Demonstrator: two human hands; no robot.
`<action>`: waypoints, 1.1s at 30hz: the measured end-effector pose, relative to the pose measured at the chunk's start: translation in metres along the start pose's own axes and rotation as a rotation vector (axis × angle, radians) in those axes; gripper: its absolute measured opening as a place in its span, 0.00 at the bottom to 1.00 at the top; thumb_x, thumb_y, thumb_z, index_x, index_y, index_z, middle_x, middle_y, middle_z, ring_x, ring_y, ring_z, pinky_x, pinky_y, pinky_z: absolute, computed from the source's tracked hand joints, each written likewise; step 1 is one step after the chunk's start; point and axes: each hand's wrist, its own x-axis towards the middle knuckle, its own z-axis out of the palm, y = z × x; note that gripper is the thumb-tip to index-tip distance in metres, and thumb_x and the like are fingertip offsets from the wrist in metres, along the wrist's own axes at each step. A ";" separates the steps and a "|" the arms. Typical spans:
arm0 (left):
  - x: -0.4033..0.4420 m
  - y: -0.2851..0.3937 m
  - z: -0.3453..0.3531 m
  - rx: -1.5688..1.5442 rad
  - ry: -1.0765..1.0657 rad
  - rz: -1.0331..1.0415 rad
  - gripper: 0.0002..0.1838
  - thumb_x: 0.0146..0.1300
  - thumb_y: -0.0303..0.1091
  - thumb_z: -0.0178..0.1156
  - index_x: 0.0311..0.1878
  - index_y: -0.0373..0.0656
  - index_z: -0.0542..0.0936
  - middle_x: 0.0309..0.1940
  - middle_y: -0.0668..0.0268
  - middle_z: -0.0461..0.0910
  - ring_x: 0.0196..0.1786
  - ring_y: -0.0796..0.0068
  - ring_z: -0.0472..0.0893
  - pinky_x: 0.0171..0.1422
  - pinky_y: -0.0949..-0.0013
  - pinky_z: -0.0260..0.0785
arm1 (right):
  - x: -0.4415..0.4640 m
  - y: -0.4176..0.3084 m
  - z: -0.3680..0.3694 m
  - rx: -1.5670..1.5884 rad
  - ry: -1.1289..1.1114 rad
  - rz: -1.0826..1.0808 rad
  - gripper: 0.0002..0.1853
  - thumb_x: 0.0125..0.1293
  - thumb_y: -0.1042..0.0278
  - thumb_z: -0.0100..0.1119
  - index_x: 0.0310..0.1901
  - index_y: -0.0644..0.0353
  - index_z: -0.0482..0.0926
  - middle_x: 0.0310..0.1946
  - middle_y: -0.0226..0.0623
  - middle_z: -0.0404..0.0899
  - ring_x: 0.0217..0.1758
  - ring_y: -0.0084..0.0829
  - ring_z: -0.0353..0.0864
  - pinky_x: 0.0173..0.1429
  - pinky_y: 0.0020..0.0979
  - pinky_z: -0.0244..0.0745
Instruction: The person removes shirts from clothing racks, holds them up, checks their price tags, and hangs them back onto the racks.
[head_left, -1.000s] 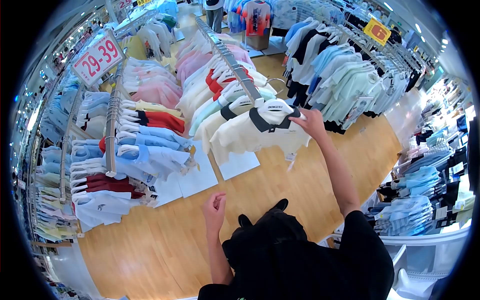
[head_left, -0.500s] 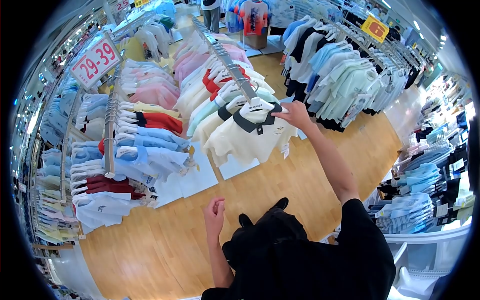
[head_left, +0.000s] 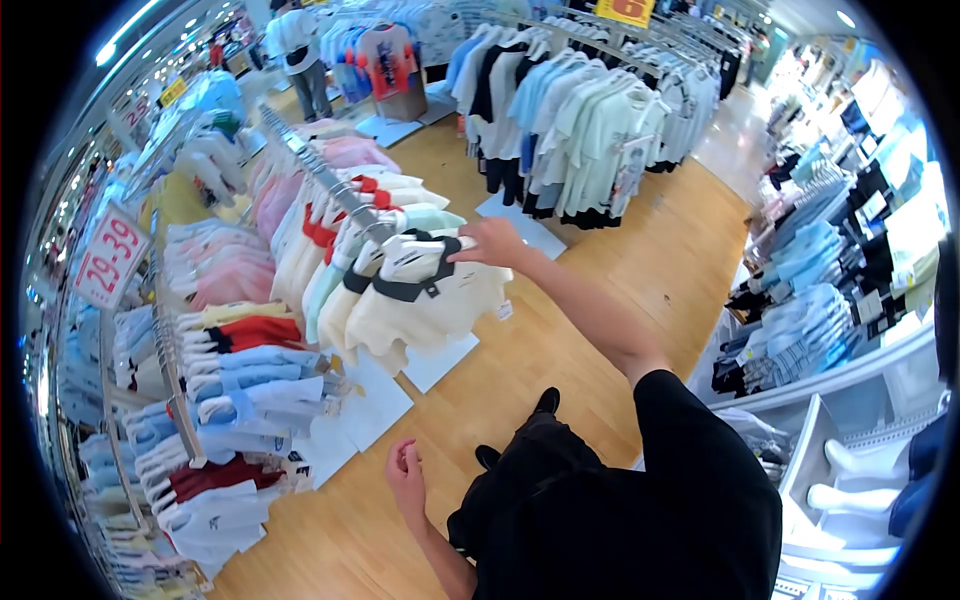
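My right hand reaches to the front of a metal rail and is closed on the shoulder, beside the dark collar, of a cream polo shirt. The shirt hangs on a white hanger, and its collar is dark grey. Right behind it is another cream shirt with a dark collar, then mint, cream, red-trimmed and pink garments. Low in front of my body, my left hand hangs with its fingers loosely curled and nothing visible in them, apart from the clothes.
A second rail of blue, red and white garments stands at the left, near a "29-39" sign. White shirts hang on a rack at the back. Shelves of folded clothes line the right. A person stands far back.
The view has turned right, so the racks sit further left and more shelving shows at right. My right hand keeps its grip on the polo shirt's shoulder; my left hand stays low.
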 end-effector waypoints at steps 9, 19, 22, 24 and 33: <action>0.004 0.007 0.009 -0.002 -0.024 -0.006 0.09 0.71 0.33 0.54 0.48 0.39 0.78 0.25 0.74 0.72 0.24 0.90 0.66 0.26 0.82 0.54 | -0.018 -0.001 -0.003 0.140 -0.012 0.068 0.23 0.53 0.45 0.70 0.42 0.52 0.80 0.26 0.41 0.81 0.30 0.47 0.81 0.36 0.43 0.74; 0.024 0.006 0.028 0.036 -0.125 0.006 0.09 0.71 0.32 0.53 0.47 0.38 0.79 0.26 0.72 0.73 0.24 0.89 0.66 0.26 0.81 0.56 | -0.076 0.021 0.024 0.228 0.094 0.211 0.18 0.56 0.56 0.68 0.44 0.57 0.79 0.35 0.44 0.81 0.44 0.50 0.79 0.48 0.44 0.74; 0.032 0.003 0.034 0.060 -0.163 0.026 0.09 0.71 0.32 0.53 0.46 0.36 0.78 0.28 0.71 0.74 0.26 0.87 0.69 0.28 0.80 0.59 | -0.096 0.031 0.035 0.204 -0.002 0.362 0.15 0.56 0.57 0.68 0.40 0.59 0.81 0.33 0.45 0.81 0.43 0.50 0.78 0.48 0.45 0.73; 0.039 0.001 0.039 0.075 -0.182 0.051 0.09 0.71 0.32 0.53 0.46 0.36 0.78 0.28 0.70 0.74 0.28 0.85 0.71 0.29 0.79 0.60 | -0.105 0.037 0.045 0.157 -0.076 0.464 0.14 0.56 0.58 0.68 0.37 0.60 0.81 0.32 0.45 0.81 0.43 0.49 0.78 0.47 0.45 0.72; 0.054 -0.004 0.078 0.153 -0.253 -0.064 0.09 0.70 0.31 0.53 0.45 0.34 0.78 0.31 0.67 0.77 0.33 0.79 0.77 0.37 0.76 0.67 | -0.144 0.037 0.065 0.292 0.063 0.534 0.10 0.56 0.63 0.68 0.31 0.61 0.83 0.29 0.43 0.83 0.32 0.43 0.81 0.37 0.41 0.74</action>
